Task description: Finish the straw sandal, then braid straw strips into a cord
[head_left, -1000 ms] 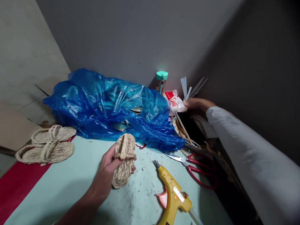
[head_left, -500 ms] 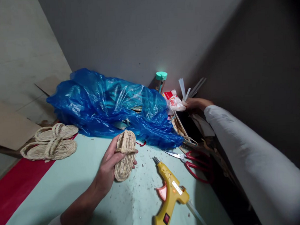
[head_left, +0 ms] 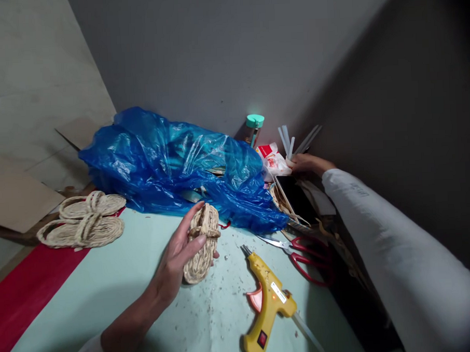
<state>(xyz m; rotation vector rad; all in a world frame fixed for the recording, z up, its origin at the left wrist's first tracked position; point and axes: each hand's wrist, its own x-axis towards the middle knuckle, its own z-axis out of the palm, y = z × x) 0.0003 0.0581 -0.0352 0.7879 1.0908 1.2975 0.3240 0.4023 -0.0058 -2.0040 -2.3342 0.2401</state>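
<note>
My left hand [head_left: 172, 262] is wrapped round a small braided straw sandal [head_left: 203, 258], thumb across its front and fingers behind, above the pale green tabletop. At the back right, my right hand [head_left: 310, 164] reaches far out and its fingers close on the lower ends of several translucent glue sticks [head_left: 286, 141] that point upward. Part of the fingers is hidden. A yellow hot glue gun [head_left: 268, 299] lies between my arms, a glue stick in its rear. Beyond it, red-handled scissors [head_left: 300, 248] lie with blades apart.
A crumpled blue plastic bag [head_left: 180, 163] fills the back against the grey wall. Two straw sandals [head_left: 81, 232] lie at left by a red strip [head_left: 33, 288]. A teal-lidded jar [head_left: 255, 124], a red-and-white packet [head_left: 272, 159] and a dark-screened device [head_left: 296, 199] crowd the back right.
The straw sandal in my left hand has turned slightly, and my thumb has moved across it. In my right hand, the glue sticks have shifted a little. The view has moved slightly.
</note>
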